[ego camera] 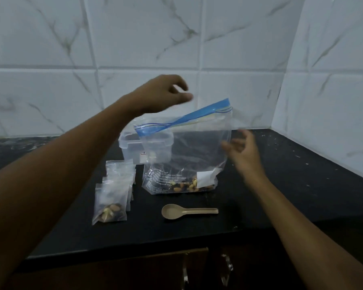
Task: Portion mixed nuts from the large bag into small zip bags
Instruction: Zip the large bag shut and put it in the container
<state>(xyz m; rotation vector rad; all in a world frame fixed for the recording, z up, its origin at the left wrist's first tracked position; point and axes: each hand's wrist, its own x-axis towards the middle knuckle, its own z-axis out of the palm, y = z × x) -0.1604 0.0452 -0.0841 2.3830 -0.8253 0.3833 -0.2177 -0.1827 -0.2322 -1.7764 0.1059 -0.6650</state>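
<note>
Head view. A large clear plastic zip bag with a blue closure strip [184, 151] stands upright on the black stone countertop [281, 185], its top edge sagging toward the left. A shallow layer of mixed nuts [187, 186] lies in its bottom, beside a white label on the lower right of the bag.

The left hand [164, 93] hovers above the bag's left top corner, fingers loosely curled and holding nothing; it is apart from the blue strip. The right hand [242, 152] is just beside the bag's right edge, fingers spread and relaxed, holding nothing; contact with the plastic cannot be confirmed because of motion blur.

Left of the large bag, a row of small clear zip bags [117, 185] stands on the countertop; the nearest one [111, 203] holds a portion of nuts. Behind them and partly behind the large bag sits a clear rectangular plastic container [130, 147]. In front of the large bag lies a beige plastic spoon [187, 210], bowl to the left. White marble-pattern wall tiles [239, 49] back the countertop.
</note>
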